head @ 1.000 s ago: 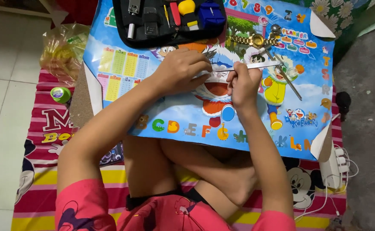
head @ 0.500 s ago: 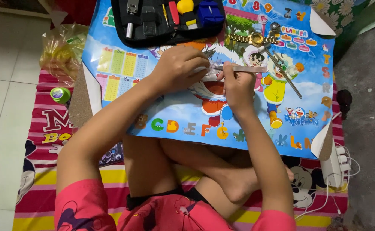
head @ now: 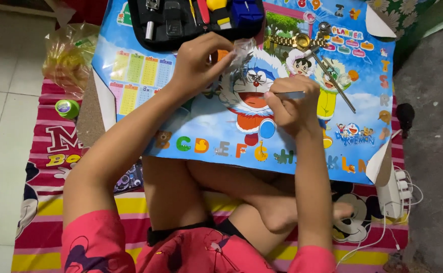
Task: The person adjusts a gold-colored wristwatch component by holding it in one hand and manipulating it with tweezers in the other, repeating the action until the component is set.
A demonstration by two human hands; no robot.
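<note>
Clear crinkled plastic, a small bag [head: 241, 50], pinched between thumb and fingers of the left hand [head: 198, 63], lifted just above the cartoon poster [head: 206, 126] at about 11 o'clock from the poster's middle. Thin, see-through, glinting; contents too small to tell. Right hand [head: 292, 106] closed around a slim metal tool [head: 289, 94], tip pointing toward 9 o'clock, well short of the bag. Hands apart, each clamped on its own thing.

Head view, containers next: black tool case [head: 181, 28] lying open at 12 o'clock on the poster, holding dark tools, red and yellow handles and a blue block. Gold watch [head: 294, 40] with its link band at 1 o'clock, long metal tweezers [head: 335, 83] slanting just beside it. Yellowish plastic bag [head: 69, 55] on the floor at 9 o'clock, a small green tub [head: 67, 108] below it. White power strip [head: 391, 189] at 4 o'clock on the striped mat [head: 49, 167].
</note>
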